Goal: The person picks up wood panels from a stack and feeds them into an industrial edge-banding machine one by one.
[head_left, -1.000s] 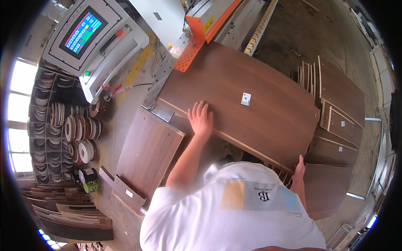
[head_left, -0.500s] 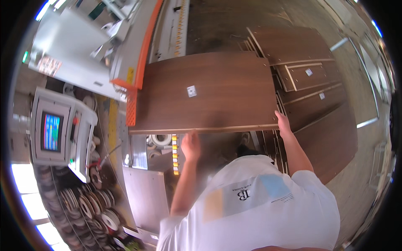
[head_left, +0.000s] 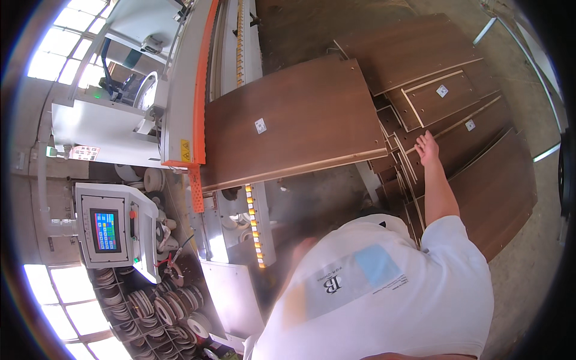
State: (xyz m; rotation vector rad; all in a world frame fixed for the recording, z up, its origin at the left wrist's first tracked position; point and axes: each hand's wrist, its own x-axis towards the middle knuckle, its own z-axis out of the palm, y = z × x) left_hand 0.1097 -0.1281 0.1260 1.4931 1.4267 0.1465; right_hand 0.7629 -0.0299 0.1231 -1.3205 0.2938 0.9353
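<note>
The brown panel (head_left: 294,123) lies at the orange edge (head_left: 199,132) of the machine (head_left: 179,114). The right hand (head_left: 426,148), fingers loosely spread, is above the stacked panels' (head_left: 414,51) left edge; the left hand's (head_left: 305,246) blurred grip I cannot tell.

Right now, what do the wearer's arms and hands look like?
Right hand: ungloved, no watch visible; bare forearm below a short white sleeve. Left hand: blurred, partly hidden, no glove evident. White T-shirt with a tan, grey and light-blue print.

Right grip (head_left: 426,148) off the large panel (head_left: 294,123), now over stacked boards (head_left: 480,195), left grip (head_left: 304,246) drawn back
</note>
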